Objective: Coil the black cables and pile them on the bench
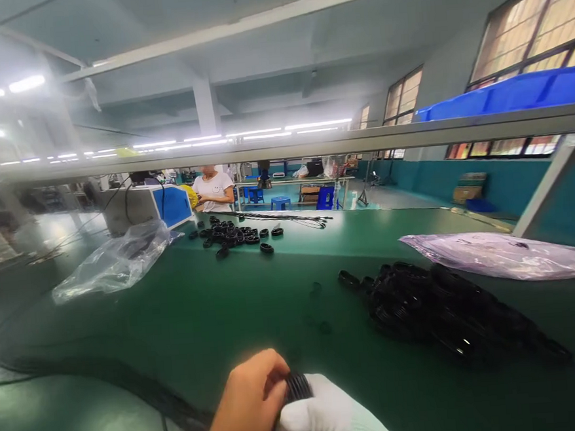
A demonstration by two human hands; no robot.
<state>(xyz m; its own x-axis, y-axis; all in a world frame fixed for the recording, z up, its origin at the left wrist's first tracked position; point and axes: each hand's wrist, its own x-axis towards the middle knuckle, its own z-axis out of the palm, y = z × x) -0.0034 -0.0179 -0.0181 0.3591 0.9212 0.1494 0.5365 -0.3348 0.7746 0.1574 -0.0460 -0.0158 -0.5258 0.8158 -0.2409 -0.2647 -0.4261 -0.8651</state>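
My bare left hand (249, 402) and my white-gloved right hand (326, 416) meet at the bottom edge, both closed around a small black ribbed ring-like part (298, 385). Dark cable (132, 384) runs along the green table (200, 313) to the left of my hands. A large heap of similar black parts (436, 310) lies to the right, just beyond my hands. Further back, several black rings (234, 235) are scattered on the table.
A crumpled clear plastic bag (118, 260) lies at the left, a pinkish plastic bag (501, 253) at the right. A grey and blue machine (144, 209) stands at the back left. A person in a white shirt (214, 189) stands behind the table. Blue bins (505, 95) sit on an overhead shelf.
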